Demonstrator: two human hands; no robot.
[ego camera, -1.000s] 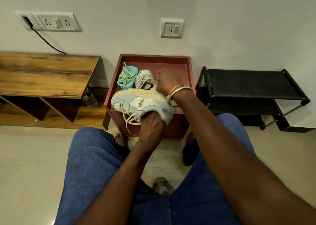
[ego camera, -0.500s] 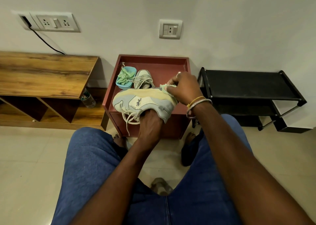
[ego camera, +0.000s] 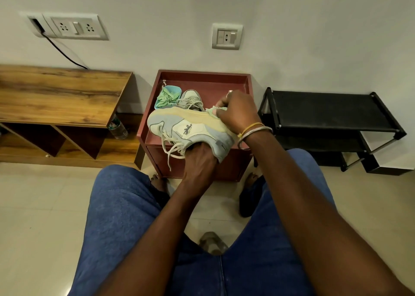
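A pale grey, cream and yellow sneaker (ego camera: 186, 127) lies on its side over the front of a red cabinet (ego camera: 202, 75), its sole turned up and away from me and its laces hanging down. My left hand (ego camera: 197, 163) reaches into the shoe's opening from below and holds it; the fingers are hidden inside. My right hand (ego camera: 238, 111), with bangles at the wrist, pinches a light green cloth (ego camera: 214, 111) against the sole near the heel end.
On the cabinet top behind the shoe stand a second sneaker (ego camera: 190, 98) and a blue tub (ego camera: 174, 90) holding another green cloth. A wooden bench (ego camera: 56, 93) with a bottle (ego camera: 118, 129) is to the left, a black rack (ego camera: 325, 109) to the right. My knees flank the cabinet.
My right hand with the cloth has slid to the right along the sole, from its middle toward the heel end. The shoe and my left hand have stayed nearly still.
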